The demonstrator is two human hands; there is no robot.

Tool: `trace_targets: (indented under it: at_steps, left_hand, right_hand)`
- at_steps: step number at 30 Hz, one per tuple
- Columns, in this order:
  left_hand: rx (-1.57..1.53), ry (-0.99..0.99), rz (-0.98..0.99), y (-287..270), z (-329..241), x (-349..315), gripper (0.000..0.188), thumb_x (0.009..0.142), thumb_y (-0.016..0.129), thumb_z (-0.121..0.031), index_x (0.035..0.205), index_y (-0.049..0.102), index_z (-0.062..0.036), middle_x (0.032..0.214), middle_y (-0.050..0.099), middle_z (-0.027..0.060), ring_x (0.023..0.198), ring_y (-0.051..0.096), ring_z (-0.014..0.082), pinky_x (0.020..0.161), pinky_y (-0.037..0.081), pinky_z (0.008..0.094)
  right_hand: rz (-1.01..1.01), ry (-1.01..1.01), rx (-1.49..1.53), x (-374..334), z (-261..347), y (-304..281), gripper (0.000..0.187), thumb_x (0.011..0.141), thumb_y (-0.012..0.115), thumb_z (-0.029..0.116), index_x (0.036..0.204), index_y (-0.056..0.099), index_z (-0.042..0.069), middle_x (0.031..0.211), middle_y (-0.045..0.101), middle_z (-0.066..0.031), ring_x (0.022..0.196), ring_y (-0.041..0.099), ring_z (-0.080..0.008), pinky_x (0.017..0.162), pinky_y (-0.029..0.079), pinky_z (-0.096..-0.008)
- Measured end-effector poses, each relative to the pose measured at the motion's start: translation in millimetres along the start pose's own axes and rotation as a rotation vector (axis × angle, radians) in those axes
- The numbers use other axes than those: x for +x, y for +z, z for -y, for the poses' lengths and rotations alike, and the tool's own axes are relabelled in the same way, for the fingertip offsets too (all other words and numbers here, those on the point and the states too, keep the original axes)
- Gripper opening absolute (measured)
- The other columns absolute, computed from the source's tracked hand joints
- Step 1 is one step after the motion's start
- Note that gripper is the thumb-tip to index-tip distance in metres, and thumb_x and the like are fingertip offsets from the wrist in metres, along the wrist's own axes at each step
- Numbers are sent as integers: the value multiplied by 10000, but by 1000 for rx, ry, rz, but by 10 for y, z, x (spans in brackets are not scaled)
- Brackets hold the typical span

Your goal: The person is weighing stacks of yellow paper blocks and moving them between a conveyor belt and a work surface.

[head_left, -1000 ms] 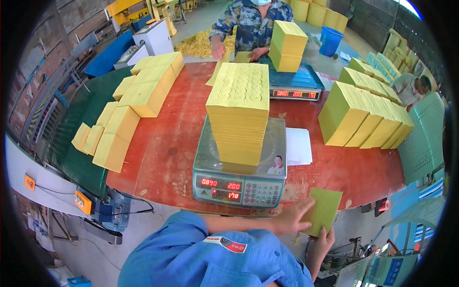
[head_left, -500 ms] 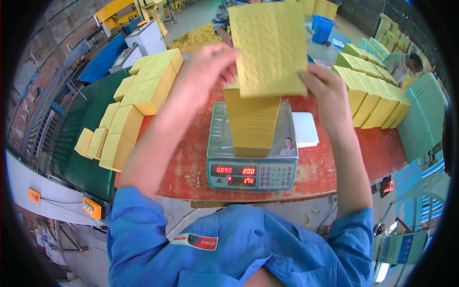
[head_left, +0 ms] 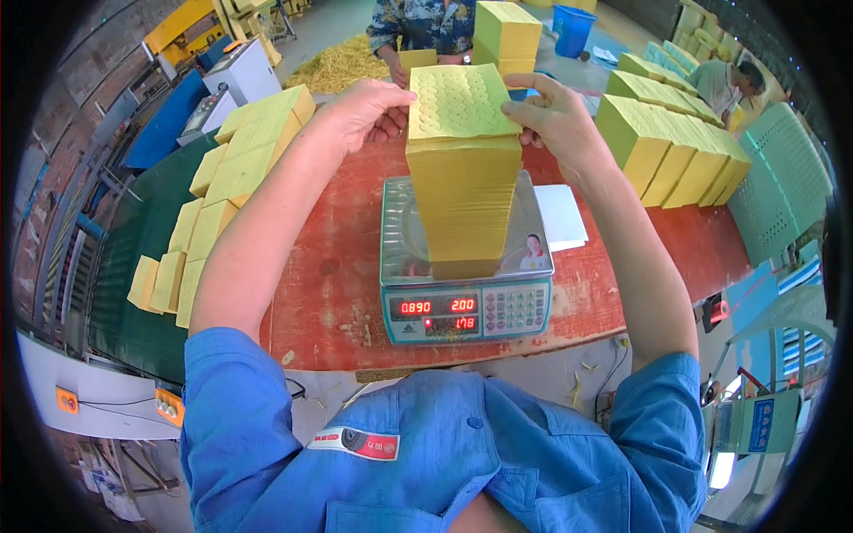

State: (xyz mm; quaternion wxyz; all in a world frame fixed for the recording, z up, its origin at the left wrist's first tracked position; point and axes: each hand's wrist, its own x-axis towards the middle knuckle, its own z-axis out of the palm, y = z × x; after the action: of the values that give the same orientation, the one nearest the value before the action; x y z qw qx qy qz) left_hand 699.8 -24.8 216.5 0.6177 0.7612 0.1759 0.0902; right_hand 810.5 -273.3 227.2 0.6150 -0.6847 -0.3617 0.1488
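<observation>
A tall stack of yellow paper (head_left: 462, 195) stands upright on the metal pan of a digital scale (head_left: 418, 333) in front of me. On its top lies a yellow sheet (head_left: 460, 99) with rows of curved cut marks; whether it is one sheet or a thin bundle I cannot tell. My left hand (head_left: 369, 114) pinches the sheet's left edge between thumb and fingers. On the opposite side my right hand (head_left: 553, 117) grips the right edge, near the far corner. The scale's red display is lit, with a keypad beside it.
Yellow paper stacks (head_left: 253, 151) stand at left by a green surface (head_left: 124, 266); more stacks (head_left: 653, 147) line the red table's (head_left: 338, 311) right. White paper (head_left: 562, 218) lies beside the scale. A person in camouflage (head_left: 426, 27) works across; another person (head_left: 729, 84) bends at far right.
The yellow sheet, held up and tilted before, has come down flat onto the stack's top. Both my hands lowered with it, still holding its edges.
</observation>
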Motion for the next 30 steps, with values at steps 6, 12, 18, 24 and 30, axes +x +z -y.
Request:
trace_targets:
  at_steps: [6,12,18,24,30]
  left_hand:
    - [34,3,5,55,-3,-125,216,884,657,-307,778,630,-121,655,605,-1,522,520,93,467,344,234]
    - [48,49,1,87,20,-209,228,886,645,-312,763,602,-125,641,589,-3,514,513,92,452,351,243]
    - [103,75,-41,128,18,-248,239,895,635,-320,763,588,-126,647,581,-5,539,515,84,468,354,232]
    - [56,70,-97,167,87,-231,256,918,607,-314,749,571,-126,656,571,-10,539,503,84,477,360,232]
    - [212,178,-146,279,142,-296,290,969,535,-290,739,556,-115,649,549,-14,539,481,81,492,371,235]
  right_hand:
    - [4,-27,-47,-31,-95,-12,424,851,676,55,1250,567,-39,804,591,-36,654,531,-82,575,465,-221]
    - [4,-92,-113,-93,-171,1,361,866,674,83,1216,613,17,755,575,4,653,524,-65,593,449,-222]
    - [-10,-101,-155,-133,-145,28,328,882,665,91,1207,631,61,721,559,36,645,492,-48,607,419,-208]
    - [-33,-112,-133,-98,-185,64,293,901,647,104,1190,640,58,698,552,35,629,461,-46,583,399,-205]
    - [-59,-125,-52,-100,-288,96,248,926,617,111,1162,653,45,676,534,41,616,446,-41,560,382,-204]
